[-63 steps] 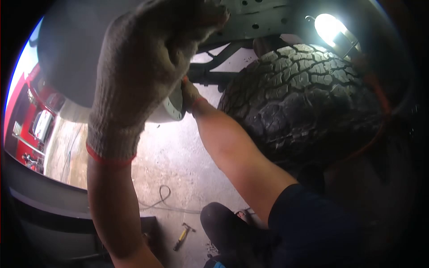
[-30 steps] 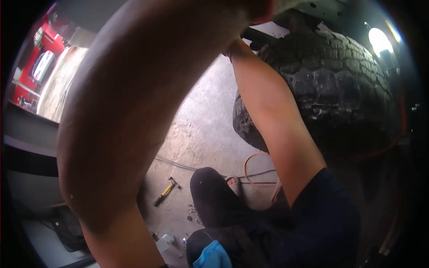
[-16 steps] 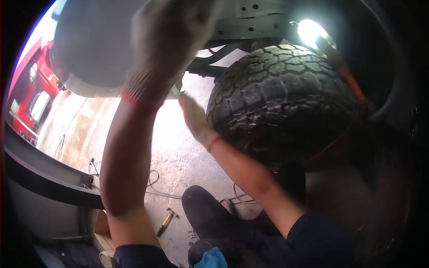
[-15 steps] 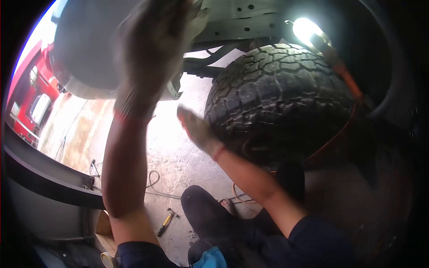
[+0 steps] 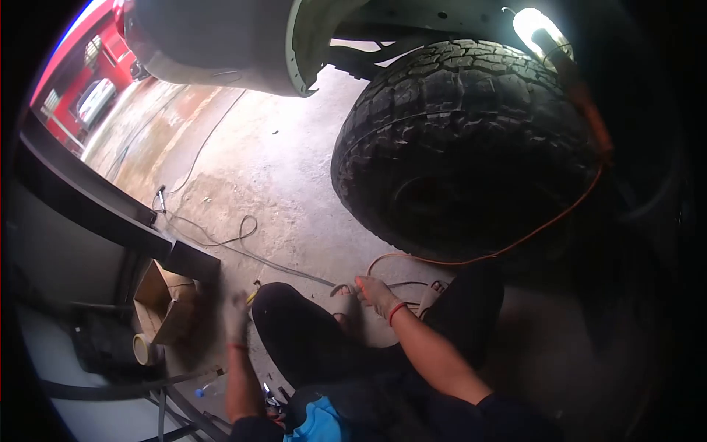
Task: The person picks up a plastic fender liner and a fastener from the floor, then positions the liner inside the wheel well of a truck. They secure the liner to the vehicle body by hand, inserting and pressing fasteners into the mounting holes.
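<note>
My left hand point(image 5: 236, 317), in a pale glove with a red cuff, is low beside my left knee, blurred by motion. Close to its fingers shows a yellow piece of the hammer point(image 5: 253, 293), mostly hidden; whether the hand grips it cannot be made out. My right hand point(image 5: 377, 295), in a similar glove with orange-red fingertips, is curled above the floor between my knees. What it holds, if anything, is too small to tell. Beyond it stands the large black tire point(image 5: 449, 140), under the fender. An orange cable point(image 5: 471, 261) runs past the tire's lower edge.
A lit work lamp point(image 5: 541, 33) hangs at the tire's upper right. The grey body panel point(image 5: 221, 44) is at the top. A dark beam point(image 5: 96, 199), an open cardboard box point(image 5: 163, 302) and a tape roll point(image 5: 144, 350) are at the left. A hose point(image 5: 283, 267) crosses the floor.
Both hands have come down from near the body panel and tire, the left one to beside my left knee, the right one to between my knees. The view has tilted downward.
</note>
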Demonstrator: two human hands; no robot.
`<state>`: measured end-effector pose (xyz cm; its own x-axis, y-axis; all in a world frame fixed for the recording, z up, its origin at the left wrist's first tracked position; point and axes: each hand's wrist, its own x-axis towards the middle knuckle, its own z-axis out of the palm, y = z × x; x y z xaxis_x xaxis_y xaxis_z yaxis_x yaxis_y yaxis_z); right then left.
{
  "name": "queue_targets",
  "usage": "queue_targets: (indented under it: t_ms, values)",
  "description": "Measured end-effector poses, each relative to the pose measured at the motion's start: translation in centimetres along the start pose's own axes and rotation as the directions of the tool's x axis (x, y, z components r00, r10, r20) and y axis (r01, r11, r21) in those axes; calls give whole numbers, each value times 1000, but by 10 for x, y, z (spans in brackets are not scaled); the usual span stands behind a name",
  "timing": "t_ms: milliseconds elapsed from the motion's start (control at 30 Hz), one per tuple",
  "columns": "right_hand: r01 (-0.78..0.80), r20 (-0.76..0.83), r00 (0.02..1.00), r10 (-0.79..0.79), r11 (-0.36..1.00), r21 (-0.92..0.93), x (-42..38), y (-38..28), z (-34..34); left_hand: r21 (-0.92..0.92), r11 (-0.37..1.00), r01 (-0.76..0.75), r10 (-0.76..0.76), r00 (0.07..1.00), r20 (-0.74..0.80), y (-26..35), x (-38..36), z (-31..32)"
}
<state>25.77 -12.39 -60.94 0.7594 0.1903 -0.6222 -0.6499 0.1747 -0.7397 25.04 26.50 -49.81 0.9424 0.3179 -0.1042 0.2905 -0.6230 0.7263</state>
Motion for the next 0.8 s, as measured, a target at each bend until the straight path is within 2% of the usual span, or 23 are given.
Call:
queue_targets:
  t_ms: [33, 67, 167, 200, 267, 333, 400, 433, 467, 567, 600, 667, 800]
  values:
    - [-16, 19, 1000, 19, 987, -159, 10, 8, 4, 166, 984, -61, 21, 973, 231, -72, -20, 18]
    - [-46, 31, 998, 59, 949, -313, 22, 29, 6, 294, 955, -44, -79, 916, 394, -121, -56, 35]
    - [-182, -96, 982, 160, 932, -314, 26, 57, 15, 433, 899, 69, -333, 748, 574, -187, -147, 62]
    - [-241, -113, 970, 214, 902, -359, 25, 64, 17, 452, 885, 114, -390, 713, 583, -203, -170, 62]
    - [-296, -59, 941, 334, 724, -623, 16, 82, 13, 474, 853, 219, -493, 636, 593, -223, -216, 56]
    - [-310, -69, 861, 505, 411, -857, 8, 79, 12, 478, 817, 323, -571, 576, 585, -234, -248, 51]
    - [-364, -46, 761, 647, 366, -857, 1, 150, -9, 487, 769, 414, -639, 515, 572, -240, -273, 46]
    - [-379, 31, 720, 693, 430, -819, 10, 209, -33, 491, 741, 459, -671, 478, 566, -240, -284, 46]
    - [-546, -108, 580, 807, 287, -787, -29, 104, 10, 499, 713, 493, -699, 446, 559, -241, -293, 46]
    - [-755, 61, 222, 973, 211, -620, -40, 147, -14, 524, 620, 584, -772, 338, 538, -230, -309, 48]
    - [-769, 43, 192, 981, 177, -614, -41, 130, -6, 535, 586, 609, -793, 297, 532, -225, -312, 48]
    - [-599, 115, 248, 962, 245, -763, -29, 114, 7, 551, 540, 637, -818, 243, 521, -212, -310, 48]
    - [-630, 141, 177, 974, 222, -744, -10, 99, 14, 584, 468, 663, -848, 152, 507, -184, -297, 29]
